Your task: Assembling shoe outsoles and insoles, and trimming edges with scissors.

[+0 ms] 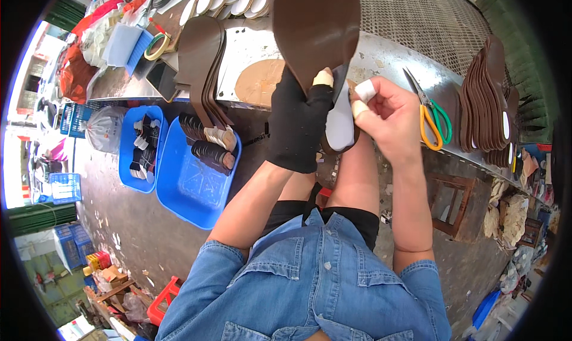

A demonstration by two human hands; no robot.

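In the frame's upper centre, the brown sole-shaped sheet point(317, 28), seemingly light and pliable, best taken by its edges, was clamped in the left hand point(300, 120); whether anything was pinched by the right hand point(390, 114) could not be told.

Gloved left hand point(298, 126) grips a brown piece point(316, 28); right hand point(388, 111) beside white piece point(340, 128)

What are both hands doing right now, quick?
Left hand: closed, holding the brown sole piece.
Right hand: curled at the edge of the white insole; cannot tell whether it grips.
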